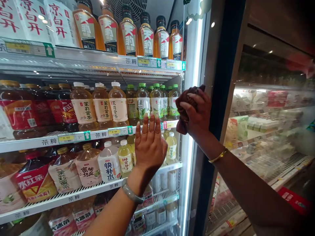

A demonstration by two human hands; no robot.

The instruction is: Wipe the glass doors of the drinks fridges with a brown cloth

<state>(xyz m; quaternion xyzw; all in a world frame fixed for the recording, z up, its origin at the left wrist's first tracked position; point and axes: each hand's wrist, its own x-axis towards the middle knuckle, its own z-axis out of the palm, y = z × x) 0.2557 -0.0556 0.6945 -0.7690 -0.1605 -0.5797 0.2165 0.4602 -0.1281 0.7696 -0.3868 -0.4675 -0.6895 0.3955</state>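
Note:
My left hand [149, 144] is flat, fingers together and pointing up, pressed against the glass door of a drinks fridge [189, 108] at the middle shelf. A pale bangle sits on that wrist. My right hand [197, 113] grips a bunched dark brown cloth [187, 98] and holds it against the fridge's right edge, beside the lit vertical strip. A gold bangle is on the right wrist. Behind the glass stand green-capped tea bottles [154, 101] and white-capped amber bottles [102, 105].
Shelves hold rows of bottled drinks: orange ones [128, 32] on top, dark red ones [22, 108] at left, yellow and white ones [124, 157] below. A dark door frame [221, 98] separates a second chilled case [270, 131] with packaged goods at right.

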